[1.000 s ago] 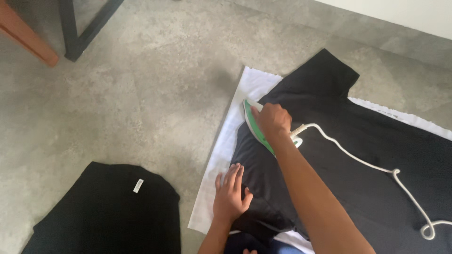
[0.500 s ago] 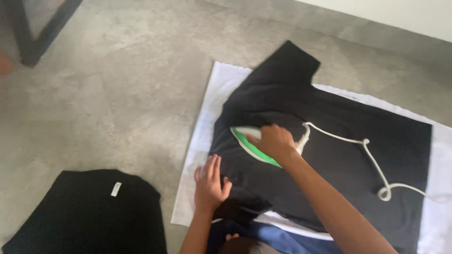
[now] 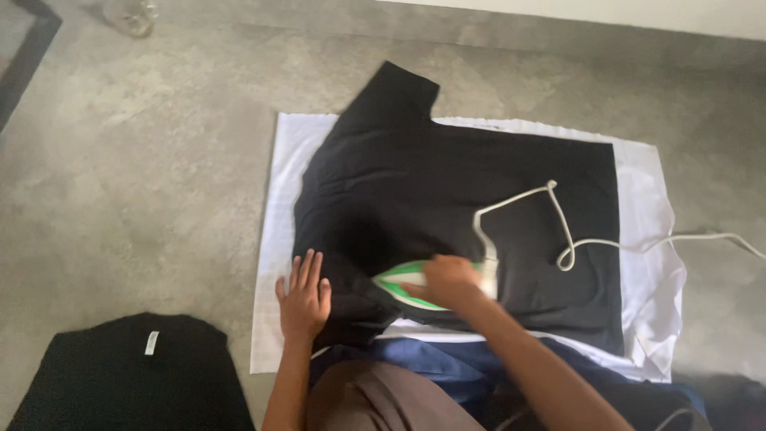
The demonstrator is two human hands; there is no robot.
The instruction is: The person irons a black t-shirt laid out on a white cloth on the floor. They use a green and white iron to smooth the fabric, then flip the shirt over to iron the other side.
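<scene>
The grey concrete floor (image 3: 144, 183) carries everything here, and a white sheet (image 3: 283, 239) is spread flat on it as a clean padded layer, so the fabric on top never touches the bare concrete. The sheet's left edge runs straight, while its right edge bunches up near the cord.

On the sheet lies 1 black T-shirt (image 3: 447, 191), spread wide with 1 sleeve (image 3: 395, 96) reaching past the sheet's far edge onto the floor. It lies flat and open, which gives the iron a single smooth layer to press.

A second black garment (image 3: 120, 375), with a small white label at its neck, sits on the floor off the sheet's near-left corner, well apart from the one being pressed.

The iron (image 3: 415, 283), green and white, rests sole-down on the T-shirt near the sheet's near edge. Its white cord (image 3: 558, 231) loops across the shirt's right half and trails off past the sheet's right edge, slack enough to let the iron travel.

The right hand (image 3: 451, 279) is closed around the iron's handle from above. The left hand (image 3: 305, 297) lies flat, fingers spread and straight, holding nothing; it presses on the shirt's left hem at the sheet's near-left area, apparently to keep the cloth taut and still beside the iron. The 2 hands are near each other but apart.
</scene>
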